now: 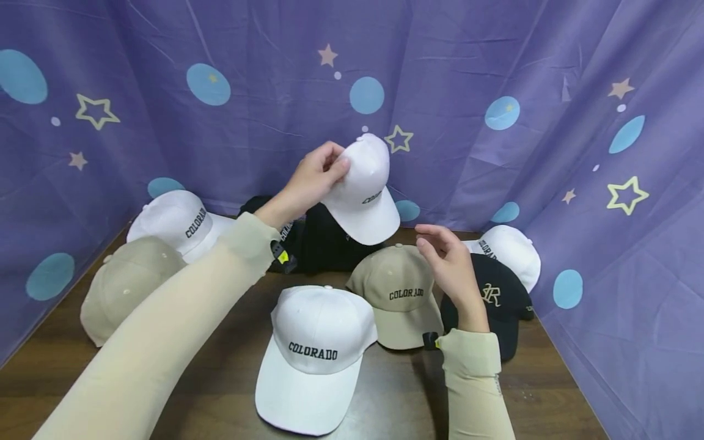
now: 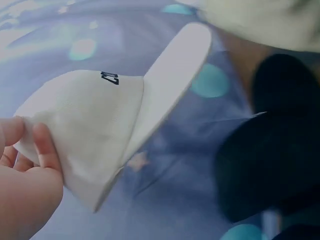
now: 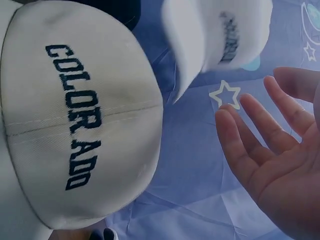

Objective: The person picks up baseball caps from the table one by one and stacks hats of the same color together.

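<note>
My left hand (image 1: 316, 175) pinches a white baseball cap (image 1: 365, 177) by the side of its crown, holding it up above the black caps at the back. In the left wrist view, thumb and fingers grip the fabric of this cap (image 2: 95, 115), whose brim points away from the hand. My right hand (image 1: 452, 269) is raised with loosely bent fingers and holds nothing. It overlaps the edge of a beige COLORADO cap (image 1: 398, 281) in the head view. Palm and spread fingers of the right hand (image 3: 280, 165) show in the right wrist view.
A white COLORADO cap (image 1: 316, 360) lies in front at the middle. Black caps (image 1: 330, 244) stand at the back; a white cap (image 1: 176, 220) and a beige cap (image 1: 132, 281) sit left. On the right are a black cap (image 1: 497, 299) and a white cap (image 1: 511, 253). Purple curtain (image 1: 297, 73) surrounds the table.
</note>
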Tool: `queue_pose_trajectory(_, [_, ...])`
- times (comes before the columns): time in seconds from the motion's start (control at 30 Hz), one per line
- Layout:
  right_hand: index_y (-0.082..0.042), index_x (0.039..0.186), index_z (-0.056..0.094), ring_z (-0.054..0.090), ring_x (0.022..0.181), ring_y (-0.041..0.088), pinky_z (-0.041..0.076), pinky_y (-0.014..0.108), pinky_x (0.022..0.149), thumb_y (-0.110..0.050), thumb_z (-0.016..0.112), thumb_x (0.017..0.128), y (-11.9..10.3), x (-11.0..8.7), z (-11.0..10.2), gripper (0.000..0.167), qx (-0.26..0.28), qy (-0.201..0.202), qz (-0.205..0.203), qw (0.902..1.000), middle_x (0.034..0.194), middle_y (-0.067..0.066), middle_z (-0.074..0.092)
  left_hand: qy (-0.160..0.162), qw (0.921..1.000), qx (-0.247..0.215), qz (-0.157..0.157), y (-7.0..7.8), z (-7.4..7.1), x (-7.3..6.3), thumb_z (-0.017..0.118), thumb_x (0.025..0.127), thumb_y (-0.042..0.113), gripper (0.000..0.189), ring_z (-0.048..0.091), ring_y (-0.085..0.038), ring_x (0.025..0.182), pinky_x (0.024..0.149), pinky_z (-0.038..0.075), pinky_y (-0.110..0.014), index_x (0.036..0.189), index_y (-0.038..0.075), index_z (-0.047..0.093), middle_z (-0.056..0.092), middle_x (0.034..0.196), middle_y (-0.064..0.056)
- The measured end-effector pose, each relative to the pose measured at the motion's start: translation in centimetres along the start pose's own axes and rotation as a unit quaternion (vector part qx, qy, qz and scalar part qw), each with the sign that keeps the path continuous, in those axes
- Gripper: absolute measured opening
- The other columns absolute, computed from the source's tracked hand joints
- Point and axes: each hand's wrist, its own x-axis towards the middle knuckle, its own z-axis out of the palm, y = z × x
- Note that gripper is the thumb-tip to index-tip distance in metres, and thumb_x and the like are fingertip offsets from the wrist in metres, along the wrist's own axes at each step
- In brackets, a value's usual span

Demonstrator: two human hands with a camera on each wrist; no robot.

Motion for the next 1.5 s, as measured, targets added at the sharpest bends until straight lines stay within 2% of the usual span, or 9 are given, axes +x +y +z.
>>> queue_pose_trajectory(0.13, [-0.008, 0.136, 0.069, 0.072, 0.107, 0.013, 0.056, 0.023, 0.093, -0.023, 0.068, 0.107, -0.5, -0.1, -0.1, 0.033, 0.023, 0.003, -0.003, 0.9997, 0.126, 0.010, 0.073, 0.043, 0.9973, -0.057, 0.021, 2.0, -2.5, -0.6, 0.059, 0.111, 0.022, 0.017, 0.055, -0.016, 0.088, 0.079, 0.047, -0.026, 0.119, 0.008, 0.063, 0.060, 0.097, -0.002])
queue_pose_trajectory(0.27, [-0.006, 0.135, 0.069, 0.071, 0.109, 0.011, 0.058, 0.026, 0.092, -0.019, 0.067, 0.107, -1.3, -0.2, -0.1, 0.031, 0.048, 0.007, -0.015, 0.9987, 0.125, 0.011, 0.072, 0.037, 0.9946, -0.093, 0.027, 3.2, -4.6, -2.4, 0.061, 0.110, 0.022, 0.015, 0.052, -0.017, 0.081, 0.072, 0.045, -0.025, 0.116, 0.009, 0.065, 0.058, 0.091, -0.002])
queue_pose_trajectory(0.4, [-0.005, 0.136, 0.067, 0.069, 0.113, 0.012, 0.059, 0.026, 0.090, -0.014, 0.066, 0.107, -2.4, -0.3, 0.1, 0.031, 0.071, 0.000, -0.029, 0.9971, 0.128, 0.011, 0.070, -0.004, 0.9939, -0.108, 0.020, 3.5, -5.9, -5.1, 0.061, 0.110, 0.022, 0.013, 0.049, -0.016, 0.074, 0.065, 0.042, -0.026, 0.112, 0.011, 0.067, 0.056, 0.083, 0.000])
queue_pose_trajectory(0.57, [-0.005, 0.142, 0.063, 0.068, 0.119, 0.016, 0.058, 0.025, 0.089, -0.013, 0.063, 0.108, -3.8, -0.6, 0.7, 0.035, 0.092, -0.030, -0.043, 0.9944, 0.138, 0.012, 0.066, -0.093, 0.9869, -0.132, 0.011, 3.1, -6.4, -8.7, 0.055, 0.112, 0.019, 0.014, 0.047, -0.017, 0.074, 0.065, 0.040, -0.028, 0.112, 0.010, 0.066, 0.054, 0.083, 0.000])
queue_pose_trajectory(0.7, [-0.007, 0.149, 0.058, 0.064, 0.126, 0.023, 0.059, 0.027, 0.088, -0.011, 0.060, 0.109, -4.8, -0.9, 1.3, 0.040, 0.114, -0.080, -0.049, 0.9890, 0.148, 0.014, 0.061, -0.139, 0.9776, -0.158, 0.013, 2.5, -5.8, -10.9, 0.052, 0.113, 0.017, 0.016, 0.049, -0.016, 0.075, 0.066, 0.042, -0.029, 0.113, 0.008, 0.066, 0.055, 0.086, 0.000])
queue_pose_trajectory(0.83, [-0.008, 0.155, 0.052, 0.064, 0.125, 0.020, 0.059, 0.030, 0.087, -0.014, 0.057, 0.111, -5.3, -0.9, 2.1, 0.045, 0.126, -0.149, -0.037, 0.9801, 0.150, 0.011, 0.059, -0.163, 0.9708, -0.175, 0.019, 1.8, -5.2, -12.5, 0.051, 0.112, 0.013, 0.016, 0.054, -0.015, 0.078, 0.067, 0.046, -0.029, 0.112, 0.007, 0.067, 0.060, 0.090, 0.000])
queue_pose_trajectory(1.03, [-0.004, 0.144, 0.062, 0.068, 0.098, 0.023, 0.060, 0.036, 0.086, -0.012, 0.060, 0.109, -5.0, -1.1, 2.1, 0.035, 0.115, -0.272, -0.031, 0.9548, 0.129, 0.011, 0.068, -0.168, 0.9679, -0.187, 0.008, 0.8, -4.9, -13.9, 0.052, 0.112, 0.011, 0.017, 0.062, -0.014, 0.083, 0.069, 0.053, -0.027, 0.112, 0.009, 0.068, 0.068, 0.097, -0.001])
queue_pose_trajectory(1.27, [-0.006, 0.112, 0.067, 0.068, 0.082, 0.030, 0.058, 0.035, 0.077, -0.010, 0.064, 0.107, -4.5, -1.4, 1.0, 0.007, 0.090, -0.375, -0.003, 0.9227, 0.092, 0.011, 0.069, -0.180, 0.9679, -0.167, -0.053, -0.8, -4.3, -15.1, 0.054, 0.110, 0.011, 0.014, 0.059, -0.012, 0.078, 0.061, 0.049, -0.026, 0.112, 0.010, 0.068, 0.066, 0.095, 0.000])
queue_pose_trajectory(1.5, [-0.005, 0.106, 0.066, 0.071, 0.084, 0.032, 0.062, 0.044, 0.079, -0.011, 0.064, 0.107, -3.3, -1.6, 1.4, 0.007, 0.081, -0.460, 0.041, 0.8833, 0.097, 0.011, 0.070, -0.200, 0.9651, -0.125, -0.114, -2.8, -3.8, -16.2, 0.059, 0.108, 0.015, 0.015, 0.060, -0.015, 0.078, 0.061, 0.049, -0.028, 0.114, 0.003, 0.066, 0.066, 0.093, -0.004])
